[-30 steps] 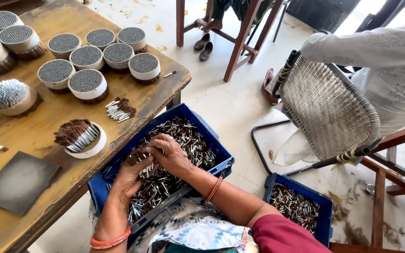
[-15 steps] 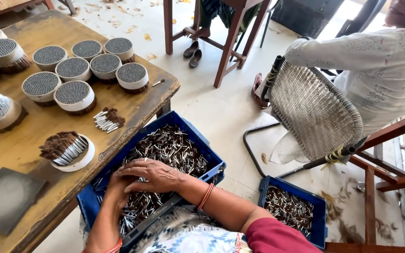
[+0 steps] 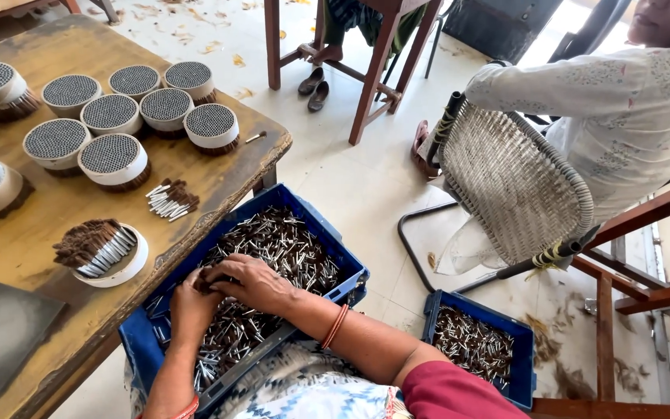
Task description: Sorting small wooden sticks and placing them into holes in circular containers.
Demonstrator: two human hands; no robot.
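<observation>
Over the blue crate (image 3: 333,242) on my lap, I'm pinching a bundle of small metal-tipped sticks (image 3: 207,278) between both hands, left hand (image 3: 189,304) and right hand (image 3: 257,283) fingers curling tight; loosening might be scattering them.

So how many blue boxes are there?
2: the big blue crate under both hands on the lap, and a smaller blue crate on the floor to the right. None seem hidden.

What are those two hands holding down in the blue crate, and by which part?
Both the left hand and right hand close round a small bunch of brush-tipped metal pieces over the blue crate; the exact grip point is hidden.
</observation>
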